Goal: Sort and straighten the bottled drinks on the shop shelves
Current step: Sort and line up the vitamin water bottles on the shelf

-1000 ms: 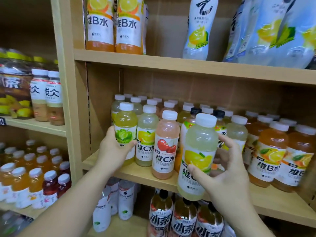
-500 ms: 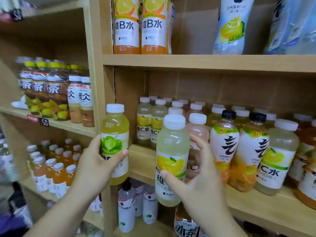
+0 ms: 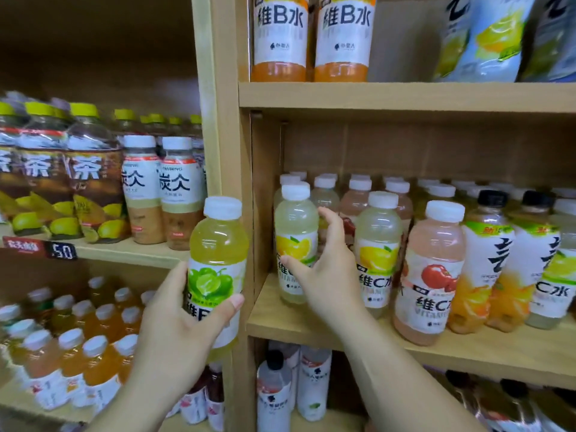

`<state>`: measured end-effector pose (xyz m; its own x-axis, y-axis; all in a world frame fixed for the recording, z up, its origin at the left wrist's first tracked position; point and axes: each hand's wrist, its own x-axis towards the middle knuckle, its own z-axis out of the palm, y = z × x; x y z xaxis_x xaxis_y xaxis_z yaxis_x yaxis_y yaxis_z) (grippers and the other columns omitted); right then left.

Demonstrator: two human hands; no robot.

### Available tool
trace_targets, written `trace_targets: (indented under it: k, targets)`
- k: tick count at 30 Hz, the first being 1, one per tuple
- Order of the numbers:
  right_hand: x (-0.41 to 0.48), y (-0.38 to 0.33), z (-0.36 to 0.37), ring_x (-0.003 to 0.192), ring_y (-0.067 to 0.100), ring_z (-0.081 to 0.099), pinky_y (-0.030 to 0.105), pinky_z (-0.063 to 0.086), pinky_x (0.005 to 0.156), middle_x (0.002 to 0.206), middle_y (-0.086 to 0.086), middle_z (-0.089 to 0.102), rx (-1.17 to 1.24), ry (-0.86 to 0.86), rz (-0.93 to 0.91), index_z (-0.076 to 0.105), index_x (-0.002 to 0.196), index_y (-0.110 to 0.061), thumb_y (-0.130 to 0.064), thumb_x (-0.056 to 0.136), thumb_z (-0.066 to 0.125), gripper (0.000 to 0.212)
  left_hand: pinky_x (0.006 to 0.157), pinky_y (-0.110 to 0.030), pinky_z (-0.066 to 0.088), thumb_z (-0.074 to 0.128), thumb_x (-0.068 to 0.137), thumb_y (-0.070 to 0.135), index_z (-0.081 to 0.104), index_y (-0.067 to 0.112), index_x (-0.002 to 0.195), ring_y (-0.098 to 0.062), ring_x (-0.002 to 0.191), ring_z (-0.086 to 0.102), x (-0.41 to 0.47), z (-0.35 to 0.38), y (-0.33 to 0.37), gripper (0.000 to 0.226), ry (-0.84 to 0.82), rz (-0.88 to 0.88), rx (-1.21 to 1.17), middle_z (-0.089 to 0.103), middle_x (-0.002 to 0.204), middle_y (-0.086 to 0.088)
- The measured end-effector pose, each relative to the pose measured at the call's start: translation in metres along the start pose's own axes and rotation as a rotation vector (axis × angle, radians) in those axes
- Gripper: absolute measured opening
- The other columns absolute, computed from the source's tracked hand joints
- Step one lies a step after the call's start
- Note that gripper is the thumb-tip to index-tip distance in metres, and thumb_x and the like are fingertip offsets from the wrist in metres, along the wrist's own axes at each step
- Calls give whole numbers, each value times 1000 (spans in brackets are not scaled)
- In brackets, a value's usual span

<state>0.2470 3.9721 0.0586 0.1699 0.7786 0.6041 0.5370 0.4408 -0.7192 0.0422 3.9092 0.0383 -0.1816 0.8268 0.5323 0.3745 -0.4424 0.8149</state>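
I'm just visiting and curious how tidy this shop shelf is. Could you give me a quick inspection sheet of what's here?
Surface: wooden middle shelf, bare strip at its left front.
Job's things: lime bottle held off the shelf in front of the upright post; lemon bottle standing at the shelf's left end; apple bottle near the front edge.
Clutter: two black-capped bottles among white-capped ones.
Grips: left hand wrapped around lime bottle; right hand open at lemon bottle.
Cables: nothing seen.
Surroundings: tea bottles, price tag.
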Motion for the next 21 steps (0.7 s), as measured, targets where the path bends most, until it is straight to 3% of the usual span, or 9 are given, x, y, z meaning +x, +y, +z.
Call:
trace_targets:
  k: [3,8,18,21]
  targets:
    - [12,5,22,108,13,67,36,55,92,116,-12,69,-12,27,63,36,135,-39,-28,78,88,78,76,-14,52,86,77,22,62,44,108,9,92,67,8,-7,-9,44,-40,13,-27,70,100,33]
    - [23,11,38,108,11,63,24,45,88,117,-9,65,-18,56,132,32,152,-28,-27,84,84,86,83,-28,51,85,77,24,64,41,117,4,98,68,12,-17,-20,48,-103,19,-79,73,107,26]
    - [13,2,43,122,18,61,40,50,106,133,-2,65,-117,20,160,21,158,-32,-33,90,77,88,78,-25,53,87,76,23,63,46,108,8,94,66,6,-17,-26,46,-154,4,-134,71,103,29]
    - [-13,-10,23,131,11,51,30,44,110,144,-7,55,-260,266,22,38,153,-26,-37,91,75,73,77,-27,51,87,75,23,63,46,106,6,94,67,2,-15,-23,45,-163,23,-144,72,102,26]
